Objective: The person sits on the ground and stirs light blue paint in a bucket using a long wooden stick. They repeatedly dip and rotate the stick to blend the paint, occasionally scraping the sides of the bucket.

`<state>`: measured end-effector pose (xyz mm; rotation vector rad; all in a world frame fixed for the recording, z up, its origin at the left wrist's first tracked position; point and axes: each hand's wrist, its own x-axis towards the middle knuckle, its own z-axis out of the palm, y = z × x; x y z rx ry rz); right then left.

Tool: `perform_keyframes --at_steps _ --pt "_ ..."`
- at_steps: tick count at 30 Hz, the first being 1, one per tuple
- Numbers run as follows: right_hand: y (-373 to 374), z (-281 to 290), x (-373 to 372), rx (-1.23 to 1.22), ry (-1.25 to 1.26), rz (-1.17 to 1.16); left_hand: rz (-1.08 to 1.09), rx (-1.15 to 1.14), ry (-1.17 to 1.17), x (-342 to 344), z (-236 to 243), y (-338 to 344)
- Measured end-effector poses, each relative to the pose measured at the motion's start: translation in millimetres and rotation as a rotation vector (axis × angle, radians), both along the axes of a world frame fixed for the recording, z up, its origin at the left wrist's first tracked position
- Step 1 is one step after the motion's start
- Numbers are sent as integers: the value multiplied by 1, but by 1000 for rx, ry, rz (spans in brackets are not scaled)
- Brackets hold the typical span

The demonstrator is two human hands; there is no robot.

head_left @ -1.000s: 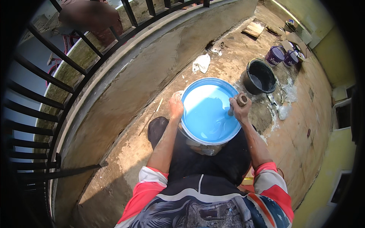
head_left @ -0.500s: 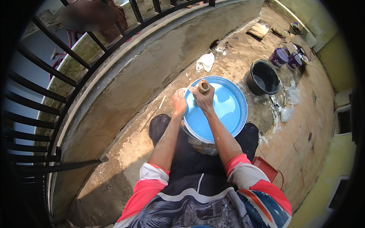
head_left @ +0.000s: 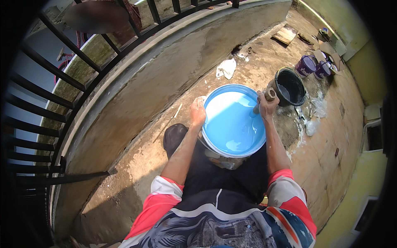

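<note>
The blue paint (head_left: 225,124) looks even and glossy, with faint ripples, so blending seems well along, though the thick, round stick (head_left: 270,94) is not yet out. The smooth, circular paint bucket (head_left: 235,156) stands at your knees; your left hand (head_left: 198,112) grips its rim, while your right hand (head_left: 268,106) is wrapped around the stick. Beyond, the rough, spattered floor (head_left: 318,153) carries a black bucket (head_left: 285,78) and two purple pails (head_left: 306,67).

Two purple buckets (head_left: 305,67), a black bucket (head_left: 297,78), a black railing (head_left: 100,70)
</note>
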<state>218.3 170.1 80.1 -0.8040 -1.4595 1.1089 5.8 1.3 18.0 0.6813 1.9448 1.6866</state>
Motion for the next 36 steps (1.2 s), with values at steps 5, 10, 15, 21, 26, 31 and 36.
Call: perform_keyframes --at_steps 5,10,15,21,26,31,36 --pt "18 -17 -82 -33 168 -55 12 -42 50 -3 -12 0" --pt "-72 -18 -116 -134 160 260 18 -55 43 0 0 0" --pt "-134 9 -21 -130 5 586 -15 21 120 -2 -3 -2" --pt "-66 0 41 -61 -135 275 -20 -27 41 1 8 -2" --pt "14 -12 -24 -2 -17 -72 5 -60 110 -3 -5 -1" --pt "-3 -15 -104 -116 187 38 -7 -63 98 -5 -3 2" --pt "-107 2 -94 -202 62 476 -10 -91 55 -2 1 -2"
